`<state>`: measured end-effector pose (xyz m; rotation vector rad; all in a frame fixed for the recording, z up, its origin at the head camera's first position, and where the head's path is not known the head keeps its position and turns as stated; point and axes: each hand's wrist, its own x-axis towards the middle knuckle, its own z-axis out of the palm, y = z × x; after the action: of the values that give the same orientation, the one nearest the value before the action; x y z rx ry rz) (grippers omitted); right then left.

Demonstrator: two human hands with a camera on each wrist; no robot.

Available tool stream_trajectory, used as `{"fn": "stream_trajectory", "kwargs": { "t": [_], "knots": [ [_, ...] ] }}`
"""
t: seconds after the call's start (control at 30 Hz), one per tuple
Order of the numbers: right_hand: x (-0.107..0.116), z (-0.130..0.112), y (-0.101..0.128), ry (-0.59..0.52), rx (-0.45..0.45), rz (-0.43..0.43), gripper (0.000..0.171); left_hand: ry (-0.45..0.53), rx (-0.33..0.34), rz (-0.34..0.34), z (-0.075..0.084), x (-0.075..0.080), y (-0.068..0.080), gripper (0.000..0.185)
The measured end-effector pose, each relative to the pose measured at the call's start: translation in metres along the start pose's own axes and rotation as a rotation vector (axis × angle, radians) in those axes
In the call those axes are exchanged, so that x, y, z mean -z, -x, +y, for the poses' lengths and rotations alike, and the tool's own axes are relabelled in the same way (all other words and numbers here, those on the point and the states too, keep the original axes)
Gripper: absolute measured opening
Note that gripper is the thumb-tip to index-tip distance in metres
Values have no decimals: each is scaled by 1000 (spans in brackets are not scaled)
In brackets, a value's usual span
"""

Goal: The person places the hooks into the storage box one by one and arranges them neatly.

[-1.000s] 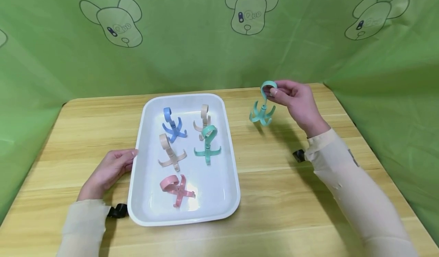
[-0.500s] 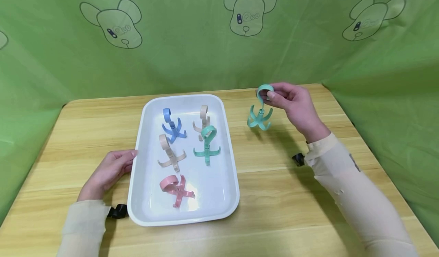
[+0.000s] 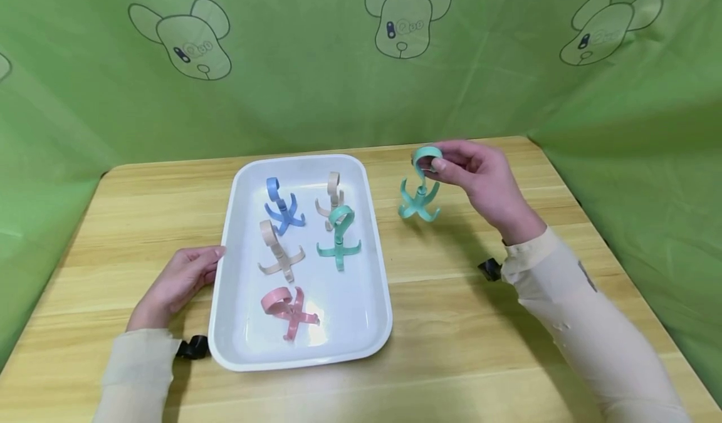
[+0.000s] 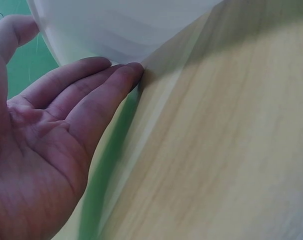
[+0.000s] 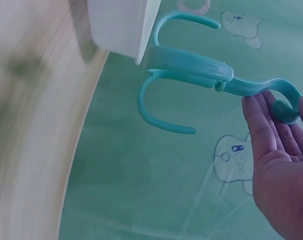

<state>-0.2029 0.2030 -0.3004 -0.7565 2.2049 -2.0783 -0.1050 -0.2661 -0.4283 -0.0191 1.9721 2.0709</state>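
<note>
Pinching a teal hook (image 3: 418, 188) by its loop in the right hand (image 3: 476, 178), above the table (image 3: 479, 323) just right of the white tray (image 3: 361, 329); left hand (image 3: 177, 279) flat, fingers straight against the tray's left wall.

The only markings are on the green backdrop (image 3: 316, 66): each printed cartoon head (image 3: 403, 15) carries small characters on its face, possibly "Qoo" or similar, too small to read with certainty. The white tray (image 3: 234, 222) and the hooks in it show no legible text.
</note>
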Motion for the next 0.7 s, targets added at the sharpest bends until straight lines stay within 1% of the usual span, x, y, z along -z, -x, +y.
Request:
{"fn": "stream_trajectory", "kwargs": {
  "t": [0.17, 0.37, 0.53, 0.7],
  "knots": [
    [-9, -6, 5, 4, 34, -44, 26, -8, -6, 1, 1, -1, 1, 38],
    [-18, -15, 12, 10, 17, -62, 25, -45, -10, -4, 2, 1, -1, 43],
    [-26, -24, 18, 15, 21, -81, 24, -34, -4, -3, 2, 1, 0, 41],
    [-36, -29, 22, -4, 54, -114, 23, -27, -5, -5, 2, 0, 0, 40]
  ]
}}
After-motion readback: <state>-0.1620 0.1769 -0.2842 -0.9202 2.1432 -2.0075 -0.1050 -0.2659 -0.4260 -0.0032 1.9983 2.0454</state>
